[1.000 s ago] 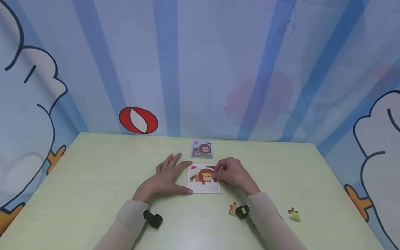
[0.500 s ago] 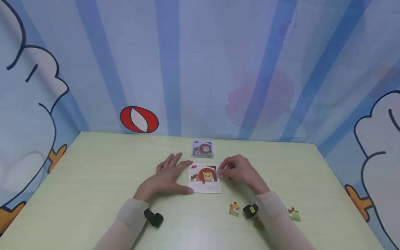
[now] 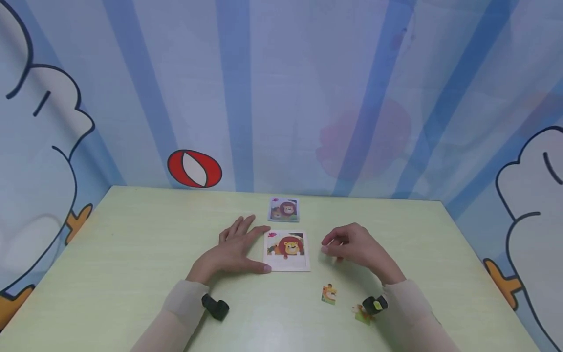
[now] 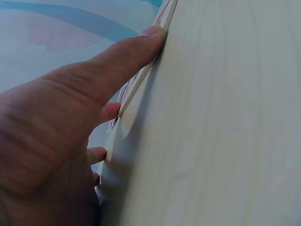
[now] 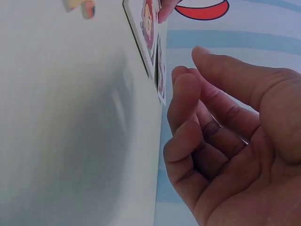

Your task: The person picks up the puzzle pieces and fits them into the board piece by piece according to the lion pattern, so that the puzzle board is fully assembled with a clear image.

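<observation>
A square white puzzle board [image 3: 288, 264] lies mid-table with a lion picture across its upper part; its lower strip is bare white. My left hand [image 3: 234, 252] rests at its left side, fingers spread, thumb at the near left corner and index fingertip at the far left corner. In the left wrist view the thumb [image 4: 117, 61] lies on the board's edge. To the right of the board, my right hand [image 3: 357, 248] hovers over the table, its fingers loosely bent and holding nothing. The right wrist view shows bare fingers [image 5: 186, 101] above their shadow.
A loose puzzle piece [image 3: 329, 294] with an orange animal lies nearer me, right of the board. Another green and orange piece [image 3: 362, 315] is partly covered by the right wrist camera [image 3: 375, 305]. A small lion picture card [image 3: 283, 210] lies behind the board. A striped curtain [image 3: 290, 98] hangs behind the table.
My right hand has left the board's right edge and moved right. Its sleeve now covers the far-right piece, while the green and orange piece has come into view. My left hand stays put.
</observation>
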`<state>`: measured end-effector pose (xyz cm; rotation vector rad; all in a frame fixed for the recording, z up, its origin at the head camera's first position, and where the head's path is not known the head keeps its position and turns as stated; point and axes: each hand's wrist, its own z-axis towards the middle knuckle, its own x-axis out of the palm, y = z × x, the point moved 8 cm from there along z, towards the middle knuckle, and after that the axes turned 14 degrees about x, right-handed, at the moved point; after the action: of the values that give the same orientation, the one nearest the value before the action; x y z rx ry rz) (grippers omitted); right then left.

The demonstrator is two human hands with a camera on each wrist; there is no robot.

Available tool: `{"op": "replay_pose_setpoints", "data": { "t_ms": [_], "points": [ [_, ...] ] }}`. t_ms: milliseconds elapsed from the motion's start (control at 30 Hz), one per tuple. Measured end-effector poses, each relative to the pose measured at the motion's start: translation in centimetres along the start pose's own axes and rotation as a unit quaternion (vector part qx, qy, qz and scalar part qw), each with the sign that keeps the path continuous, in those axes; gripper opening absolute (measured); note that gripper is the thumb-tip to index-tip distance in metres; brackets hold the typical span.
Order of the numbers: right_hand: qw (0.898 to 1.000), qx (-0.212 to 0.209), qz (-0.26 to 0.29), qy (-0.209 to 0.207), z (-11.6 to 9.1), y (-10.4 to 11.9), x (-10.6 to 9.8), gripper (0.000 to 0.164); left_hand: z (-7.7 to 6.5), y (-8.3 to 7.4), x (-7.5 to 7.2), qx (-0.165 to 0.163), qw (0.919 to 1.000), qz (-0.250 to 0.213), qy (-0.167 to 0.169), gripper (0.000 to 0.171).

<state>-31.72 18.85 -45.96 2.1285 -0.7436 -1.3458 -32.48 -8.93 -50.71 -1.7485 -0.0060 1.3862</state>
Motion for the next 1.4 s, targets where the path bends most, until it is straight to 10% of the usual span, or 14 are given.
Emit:
{"op": "replay_pose_setpoints", "data": {
  "t_ms": [767, 1400],
  "points": [
    [0.999, -0.015, -0.026, 0.039, -4.4, -4.1, 1.3, 0.018, 0.0, 0.1, -0.1, -0.008, 0.9999, 0.011, 0.005, 0.103],
    [0.996, 0.052, -0.032, -0.066, -6.4, -4.7, 3.5, 0.033, 0.0, 0.0, 0.0, 0.007, 0.9999, -0.006, -0.004, 0.106]
  ]
}}
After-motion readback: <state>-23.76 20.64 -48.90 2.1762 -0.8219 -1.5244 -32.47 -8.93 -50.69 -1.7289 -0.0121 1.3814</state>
